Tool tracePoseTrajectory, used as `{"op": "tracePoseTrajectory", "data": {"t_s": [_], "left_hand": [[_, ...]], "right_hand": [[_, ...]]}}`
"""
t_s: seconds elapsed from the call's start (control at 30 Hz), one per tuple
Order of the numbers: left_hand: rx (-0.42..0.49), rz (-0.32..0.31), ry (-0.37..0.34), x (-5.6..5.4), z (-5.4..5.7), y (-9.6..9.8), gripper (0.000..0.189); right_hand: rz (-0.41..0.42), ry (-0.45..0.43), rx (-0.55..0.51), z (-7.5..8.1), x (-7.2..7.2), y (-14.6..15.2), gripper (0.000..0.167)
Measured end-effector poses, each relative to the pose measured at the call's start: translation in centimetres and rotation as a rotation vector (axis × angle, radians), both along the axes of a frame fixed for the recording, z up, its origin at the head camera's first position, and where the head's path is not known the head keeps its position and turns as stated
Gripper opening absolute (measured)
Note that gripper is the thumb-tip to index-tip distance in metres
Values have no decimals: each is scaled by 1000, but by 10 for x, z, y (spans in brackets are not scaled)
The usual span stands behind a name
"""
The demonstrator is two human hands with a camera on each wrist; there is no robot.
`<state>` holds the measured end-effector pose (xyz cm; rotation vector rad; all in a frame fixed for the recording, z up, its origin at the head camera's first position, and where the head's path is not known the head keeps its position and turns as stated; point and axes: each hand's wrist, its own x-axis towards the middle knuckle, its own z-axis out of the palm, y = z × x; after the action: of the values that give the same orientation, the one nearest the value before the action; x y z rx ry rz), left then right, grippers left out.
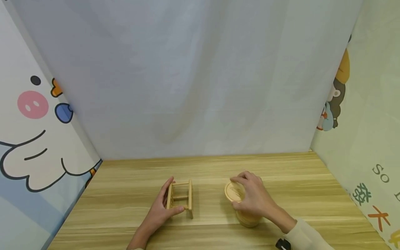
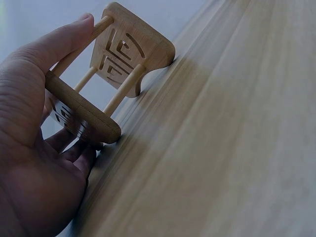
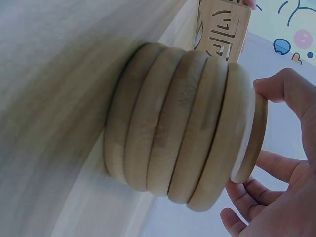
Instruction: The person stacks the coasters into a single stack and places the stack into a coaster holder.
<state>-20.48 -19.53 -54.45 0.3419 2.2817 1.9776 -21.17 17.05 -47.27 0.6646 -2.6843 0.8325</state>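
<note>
A small wooden coaster rack (image 1: 190, 199), two cut-out end panels joined by thin rods, stands on the table at centre left. My left hand (image 1: 157, 212) holds it, with the thumb along a rod and the fingers behind the near panel in the left wrist view. To the right, my right hand (image 1: 255, 197) pinches a round wooden coaster (image 1: 233, 192) by its edge, between thumb and fingers. Beneath it stands a stack of several round coasters (image 3: 168, 123). In the right wrist view, the pinched coaster (image 3: 257, 131) is tilted slightly from the stack, with a narrow gap between them.
The wood-grain table (image 1: 209, 166) ends at a grey-white cloth (image 1: 193, 86) at the back. Printed cartoon panels stand at the left (image 1: 34, 146) and right (image 1: 359, 139). A black strap-like item (image 1: 283, 244) sits by the right sleeve.
</note>
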Motion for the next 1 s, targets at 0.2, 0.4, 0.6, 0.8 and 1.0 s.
{"op": "tracePoseTrajectory", "data": {"t_s": [0.2, 0.4, 0.6, 0.8, 1.0], "left_hand": [[1, 4, -1, 0, -1, 0, 111], [0, 5, -6, 0, -1, 0, 112], [0, 6, -12, 0, 0, 0, 111], [8, 0, 10, 1, 0, 0, 110], [7, -1, 17, 1, 1, 1, 111]], "right_hand": [[-12, 13, 7, 0, 5, 5, 68], [-19, 14, -10, 2, 8, 10, 67], [-31, -12, -17, 0, 11, 15, 66], [-47, -26, -24, -2, 16, 19, 66], [-43, 11, -33, -5, 20, 23, 67]]}}
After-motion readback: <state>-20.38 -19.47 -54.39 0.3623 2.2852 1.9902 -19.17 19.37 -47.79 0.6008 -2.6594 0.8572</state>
